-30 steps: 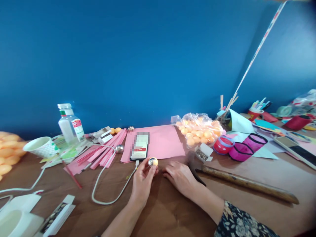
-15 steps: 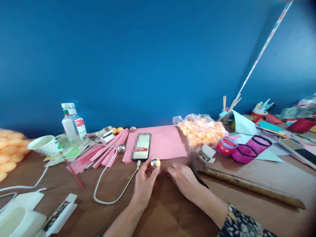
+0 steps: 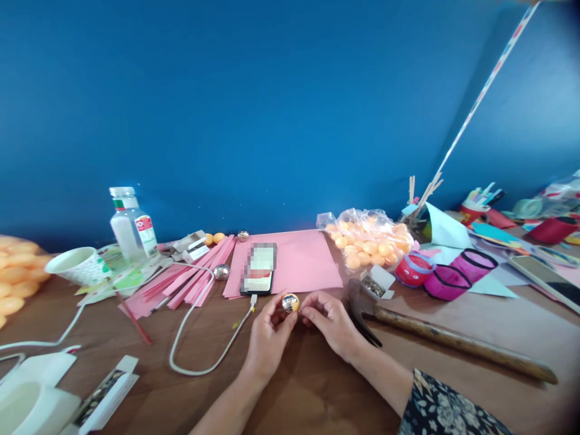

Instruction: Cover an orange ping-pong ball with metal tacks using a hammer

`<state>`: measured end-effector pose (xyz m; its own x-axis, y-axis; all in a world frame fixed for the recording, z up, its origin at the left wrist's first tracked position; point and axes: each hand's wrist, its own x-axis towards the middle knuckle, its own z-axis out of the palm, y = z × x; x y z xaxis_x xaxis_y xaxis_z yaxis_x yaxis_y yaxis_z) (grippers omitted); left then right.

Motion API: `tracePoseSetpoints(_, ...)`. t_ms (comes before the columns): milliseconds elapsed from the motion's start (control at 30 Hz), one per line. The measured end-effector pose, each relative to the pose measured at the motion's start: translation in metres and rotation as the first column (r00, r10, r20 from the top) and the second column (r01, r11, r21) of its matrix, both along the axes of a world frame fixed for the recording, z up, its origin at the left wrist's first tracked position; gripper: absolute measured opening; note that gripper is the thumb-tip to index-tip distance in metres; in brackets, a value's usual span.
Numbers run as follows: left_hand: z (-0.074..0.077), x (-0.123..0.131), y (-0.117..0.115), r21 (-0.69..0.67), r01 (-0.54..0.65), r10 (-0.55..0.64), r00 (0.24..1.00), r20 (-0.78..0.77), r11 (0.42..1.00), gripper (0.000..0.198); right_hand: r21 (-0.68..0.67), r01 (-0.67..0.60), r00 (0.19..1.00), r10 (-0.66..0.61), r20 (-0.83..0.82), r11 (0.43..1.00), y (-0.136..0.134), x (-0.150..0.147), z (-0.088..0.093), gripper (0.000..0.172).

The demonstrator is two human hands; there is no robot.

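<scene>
A small orange ball [image 3: 290, 302], partly covered in shiny silver, sits between the thumb and fingers of my left hand [image 3: 267, 332]. Close to the ball's right side, my right hand [image 3: 333, 323] is closed in a pinch; whatever lies between its fingertips is too small or hidden to make out. Above the hands, a phone [image 3: 258, 269] on a charging cable rests on pink paper [image 3: 308, 266]. To the right of my right hand lies a hammer [image 3: 453, 335] with a wooden handle, its head beside an open box of small metal pieces [image 3: 375, 283].
Behind the hammer, a clear bag of orange balls [image 3: 367, 238] stands near felt cups [image 3: 448, 282]. At left are pink paper strips [image 3: 193, 281], silver balls [image 3: 222, 272], a paper cup [image 3: 77, 266], a bottle [image 3: 132, 226], a white tape roll [image 3: 38, 408] and a looped white cable [image 3: 174, 344].
My right hand has lifted off the table, curled into a pinch and come close to the ball. My left hand has shifted slightly right and down with the ball.
</scene>
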<state>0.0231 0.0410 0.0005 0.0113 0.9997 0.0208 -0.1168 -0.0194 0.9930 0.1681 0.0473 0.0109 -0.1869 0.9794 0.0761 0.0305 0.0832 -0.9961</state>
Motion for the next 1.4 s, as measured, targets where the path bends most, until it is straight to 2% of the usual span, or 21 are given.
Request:
tracePoseSetpoints(133,0.000,0.000,0.000,-0.002,0.007,-0.007,1.000,-0.030,1.000,0.049,-0.038,0.008,0.996,-0.011,-0.084,0.999,0.000,0.000,-0.003,0.014)
tracePoseSetpoints(567,-0.008,0.001,0.001,0.024,0.038,-0.038,0.999,-0.014,0.999,0.046,-0.045,-0.005,0.999,0.003,-0.032,0.999,0.002,0.001,-0.006,0.018)
tracePoseSetpoints(900,-0.004,0.001,0.000,0.010,0.033,-0.033,0.999,0.016,0.999,0.046,-0.027,-0.014,1.000,0.014,-0.001,1.000,0.000,0.001,-0.002,0.019)
tracePoseSetpoints(1400,-0.007,0.001,0.001,0.032,0.023,-0.024,0.999,0.026,0.999,0.044,-0.011,-0.020,0.998,0.021,0.058,1.000,0.000,0.001,0.002,0.022)
